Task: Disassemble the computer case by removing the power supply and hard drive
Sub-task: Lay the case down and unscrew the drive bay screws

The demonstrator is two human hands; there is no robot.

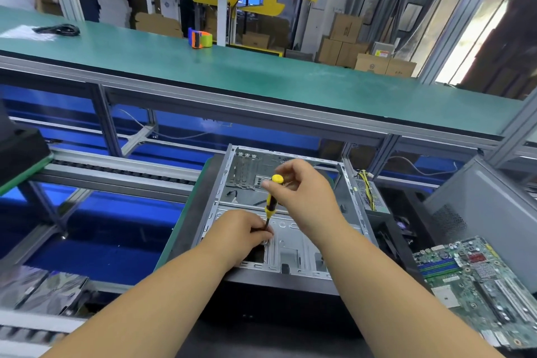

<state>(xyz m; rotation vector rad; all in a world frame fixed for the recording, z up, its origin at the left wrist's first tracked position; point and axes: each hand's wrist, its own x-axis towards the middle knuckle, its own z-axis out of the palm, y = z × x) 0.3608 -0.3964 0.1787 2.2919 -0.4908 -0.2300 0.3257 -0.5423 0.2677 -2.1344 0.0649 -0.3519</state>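
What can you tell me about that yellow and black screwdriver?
The screwdriver has a yellow and black handle that looks like plastic, with a rounded yellow cap on top and a thin dark shaft. It stands almost upright, tip down inside the open computer case. The right hand grips the handle near the top, and the left hand pinches the shaft low down. The tip is hidden by fingers.

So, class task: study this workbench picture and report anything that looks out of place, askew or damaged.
A bare green motherboard lies tilted at the right, overhanging the bench edge beside the open computer case. A cabled power supply sits loose just outside the case. Nothing looks broken or spilled.
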